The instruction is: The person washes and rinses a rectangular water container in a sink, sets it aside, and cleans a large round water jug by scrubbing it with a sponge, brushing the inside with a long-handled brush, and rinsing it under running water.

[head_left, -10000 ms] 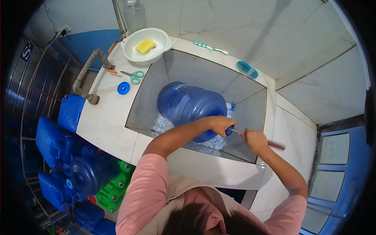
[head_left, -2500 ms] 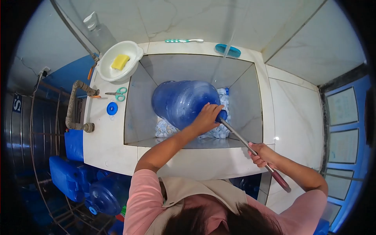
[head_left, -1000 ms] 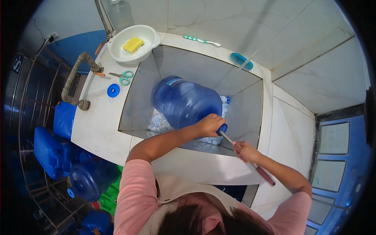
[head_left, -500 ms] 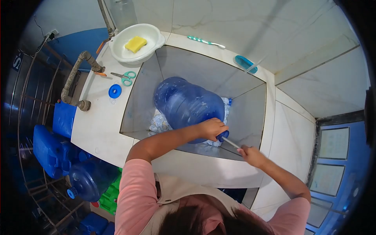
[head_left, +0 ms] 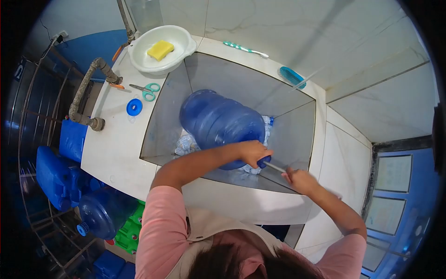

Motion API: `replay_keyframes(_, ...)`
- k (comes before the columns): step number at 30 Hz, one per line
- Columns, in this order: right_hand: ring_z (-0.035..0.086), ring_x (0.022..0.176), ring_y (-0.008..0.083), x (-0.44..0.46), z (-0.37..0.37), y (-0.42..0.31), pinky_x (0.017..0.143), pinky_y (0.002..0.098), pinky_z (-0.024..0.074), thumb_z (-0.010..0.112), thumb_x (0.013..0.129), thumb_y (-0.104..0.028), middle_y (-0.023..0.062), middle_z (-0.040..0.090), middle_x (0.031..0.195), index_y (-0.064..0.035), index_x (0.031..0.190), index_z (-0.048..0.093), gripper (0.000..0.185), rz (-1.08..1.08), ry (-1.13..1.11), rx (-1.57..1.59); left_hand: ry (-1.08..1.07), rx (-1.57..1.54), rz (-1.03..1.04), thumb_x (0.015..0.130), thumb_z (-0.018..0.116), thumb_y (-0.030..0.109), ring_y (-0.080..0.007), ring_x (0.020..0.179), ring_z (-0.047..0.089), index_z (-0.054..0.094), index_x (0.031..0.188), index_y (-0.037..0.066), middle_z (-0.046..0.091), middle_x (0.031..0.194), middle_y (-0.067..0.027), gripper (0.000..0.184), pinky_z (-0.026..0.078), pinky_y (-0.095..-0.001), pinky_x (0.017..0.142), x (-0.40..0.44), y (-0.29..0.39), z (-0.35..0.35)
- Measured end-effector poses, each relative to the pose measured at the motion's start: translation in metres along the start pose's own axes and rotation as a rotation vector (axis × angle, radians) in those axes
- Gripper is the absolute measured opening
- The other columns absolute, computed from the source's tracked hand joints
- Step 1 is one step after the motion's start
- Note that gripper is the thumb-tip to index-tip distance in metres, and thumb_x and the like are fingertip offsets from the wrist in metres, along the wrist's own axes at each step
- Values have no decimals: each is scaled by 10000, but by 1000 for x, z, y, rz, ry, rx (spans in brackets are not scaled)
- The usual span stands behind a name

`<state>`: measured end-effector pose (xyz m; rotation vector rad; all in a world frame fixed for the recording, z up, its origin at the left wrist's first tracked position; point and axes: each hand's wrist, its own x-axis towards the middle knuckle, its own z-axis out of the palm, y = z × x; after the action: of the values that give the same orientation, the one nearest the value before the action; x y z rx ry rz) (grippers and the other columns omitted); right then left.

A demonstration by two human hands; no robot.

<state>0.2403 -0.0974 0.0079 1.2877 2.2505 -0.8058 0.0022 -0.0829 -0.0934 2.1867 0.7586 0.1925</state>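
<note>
A large blue water jug (head_left: 213, 118) lies on its side in the sink, its neck angled down to the right. My left hand (head_left: 253, 153) is closed around the jug's neck, just behind the mouth. In my right hand (head_left: 301, 181) is a thin pale rod (head_left: 277, 168), gripped near its outer end. The rod's other end goes into the jug's mouth (head_left: 264, 161), and what is on that end I cannot make out. Under the jug lies a crumpled blue-and-white cloth (head_left: 186, 145), largely covered by it.
The grey sink (head_left: 290, 139) has a white rim. On the counter are a white basin (head_left: 180, 59) with a yellow sponge (head_left: 160, 50), scissors (head_left: 147, 91), a blue cap (head_left: 134, 107), a toothbrush (head_left: 245, 49) and a blue brush (head_left: 291, 77). A pipe faucet (head_left: 76, 104) stands left; another jug (head_left: 100, 214) lies below.
My right hand has moved slightly to the right with the rod. My left hand stays on the neck, and the jug keeps nearly the same place. The whole view has shifted a little.
</note>
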Motion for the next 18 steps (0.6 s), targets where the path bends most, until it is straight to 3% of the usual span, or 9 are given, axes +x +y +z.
replay_keyframes(3, 581, 475, 337, -9, -10, -2, 408, 454, 409, 431, 944, -383, 205, 565, 541, -24, 830, 512, 385, -243, 165, -504, -246, -225, -75, 618, 741, 187, -336, 1072, 462, 460, 1199, 90, 505, 1104, -150, 653, 363, -444, 913, 7, 11, -21)
replay_keyframes(4, 579, 472, 340, -9, -2, 6, 406, 455, 405, 431, 943, -386, 205, 565, 542, -25, 835, 507, 384, -198, 166, -298, -241, -222, -69, 618, 741, 187, -336, 1072, 462, 460, 1199, 90, 505, 1104, -150, 653, 363, -444, 913, 7, 11, -15)
replay_keyframes(6, 577, 470, 343, -7, 1, 14, 403, 455, 402, 431, 943, -388, 205, 565, 543, -25, 839, 502, 384, -154, 163, -92, 575, 24, -21, 606, 746, 186, -346, 1054, 468, 450, 1225, 76, 492, 1106, -157, 694, 359, -451, 932, -2, 15, 11)
replay_keyframes(8, 582, 505, 377, -5, 3, 12, 415, 483, 403, 435, 941, -383, 212, 570, 556, -24, 839, 493, 378, 428, -377, 936, 646, 171, -20, 603, 747, 197, -348, 1056, 466, 440, 1237, 66, 482, 1112, -159, 716, 352, -454, 942, -3, 13, 44)
replay_keyframes(11, 563, 462, 338, -5, 9, -4, 406, 467, 397, 435, 941, -405, 193, 554, 548, -21, 836, 493, 402, 452, -393, 927, 738, 335, 62, 601, 745, 225, -337, 1055, 471, 435, 1236, 40, 497, 1064, -154, 730, 353, -461, 933, -6, -2, 43)
replay_keyframes(12, 563, 462, 338, -6, 6, -2, 406, 467, 397, 435, 941, -405, 193, 554, 548, -21, 836, 493, 402, 451, -392, 931, 437, 212, 30, 609, 741, 227, -332, 1063, 472, 430, 1242, 42, 510, 1046, -153, 729, 354, -467, 928, -3, -4, 26)
replay_keyframes(14, 494, 420, 242, -5, -8, 6, 387, 419, 390, 437, 935, -445, 146, 514, 554, -23, 825, 490, 440, -217, 130, -402, 140, 86, -1, 616, 737, 229, -327, 1071, 473, 424, 1248, 45, 523, 1027, -151, 728, 356, -472, 922, 1, 4, -4)
replay_keyframes(16, 490, 417, 243, -1, -19, -10, 398, 409, 401, 433, 938, -441, 154, 519, 566, -19, 833, 496, 439, -227, 146, -430, -313, -106, -62, 619, 734, 220, -318, 1074, 478, 416, 1247, 46, 542, 994, -151, 725, 351, -473, 921, 3, 16, -22)
replay_keyframes(18, 485, 415, 243, 0, -19, -8, 410, 399, 413, 430, 940, -437, 162, 524, 579, -16, 841, 502, 438, -228, 166, -460, 10, -18, -37, 632, 734, 223, -314, 1073, 476, 423, 1237, 46, 534, 1014, -146, 703, 345, -470, 935, -4, 20, -18)
